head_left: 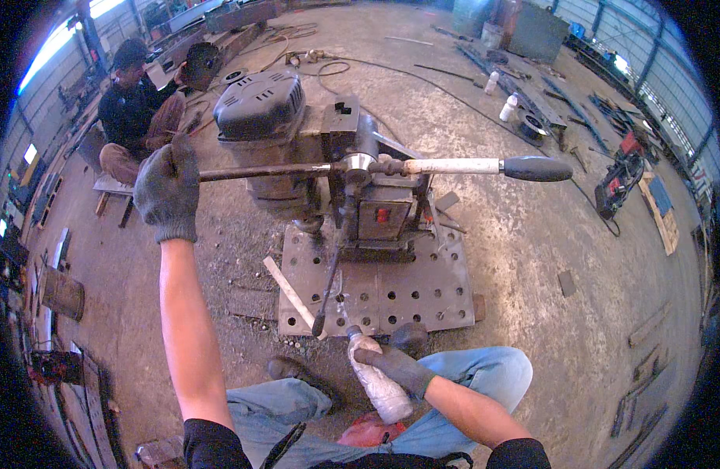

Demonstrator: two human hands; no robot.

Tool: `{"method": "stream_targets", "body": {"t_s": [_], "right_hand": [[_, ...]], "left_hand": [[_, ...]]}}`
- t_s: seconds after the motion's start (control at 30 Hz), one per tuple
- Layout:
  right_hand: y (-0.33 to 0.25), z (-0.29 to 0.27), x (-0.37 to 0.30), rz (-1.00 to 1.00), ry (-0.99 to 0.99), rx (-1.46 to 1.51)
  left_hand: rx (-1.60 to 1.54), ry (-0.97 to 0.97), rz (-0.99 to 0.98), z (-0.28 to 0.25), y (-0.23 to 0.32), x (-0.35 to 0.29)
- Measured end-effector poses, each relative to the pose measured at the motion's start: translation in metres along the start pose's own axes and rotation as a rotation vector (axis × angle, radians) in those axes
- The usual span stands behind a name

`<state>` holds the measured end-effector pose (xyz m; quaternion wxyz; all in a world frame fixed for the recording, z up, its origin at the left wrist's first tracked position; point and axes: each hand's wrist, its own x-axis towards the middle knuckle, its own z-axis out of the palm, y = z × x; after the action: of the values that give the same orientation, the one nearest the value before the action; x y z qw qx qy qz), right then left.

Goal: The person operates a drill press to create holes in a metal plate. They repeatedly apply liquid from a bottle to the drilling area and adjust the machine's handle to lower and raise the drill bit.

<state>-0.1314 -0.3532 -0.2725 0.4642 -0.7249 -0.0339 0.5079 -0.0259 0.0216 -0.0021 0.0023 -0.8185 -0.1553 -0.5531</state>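
My left hand [167,190], in a grey work glove, is closed around the end of the left feed-handle spoke [258,173] of a drill press [267,105]. A second spoke points right and ends in a black grip [537,169]; a third hangs down over the steel plate [442,299]. In my right hand [399,367], gloved too, is a cloudy plastic bottle [381,391], tilted with its dark neck toward the plate's near edge. The drill press stands on this plate, which has rows of drilled holes. The drill tip is hidden behind the machine's body.
A pale flat strip [292,293] lies across the plate's left edge. A person [137,102] sits at the far left. Cables [430,80] run over the concrete floor. White bottles [508,108], a wire spool [531,125] and a red-black machine [619,178] stand to the right.
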Motion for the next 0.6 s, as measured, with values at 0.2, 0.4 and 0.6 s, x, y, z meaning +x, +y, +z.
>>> {"method": "stream_targets", "body": {"t_s": [0.2, 0.4, 0.6], "right_hand": [[-0.019, 0.004, -0.019, -0.078, -0.011, 0.144], [-0.035, 0.003, -0.026, -0.139, -0.015, 0.296], [-0.019, 0.006, -0.021, -0.039, 0.005, 0.266]], "left_hand": [[0.012, -0.027, -0.040, 0.002, 0.001, -0.002], [0.010, -0.085, -0.027, 0.018, -0.020, -0.002], [-0.149, 0.022, 0.014, 0.026, -0.028, -0.008]]}}
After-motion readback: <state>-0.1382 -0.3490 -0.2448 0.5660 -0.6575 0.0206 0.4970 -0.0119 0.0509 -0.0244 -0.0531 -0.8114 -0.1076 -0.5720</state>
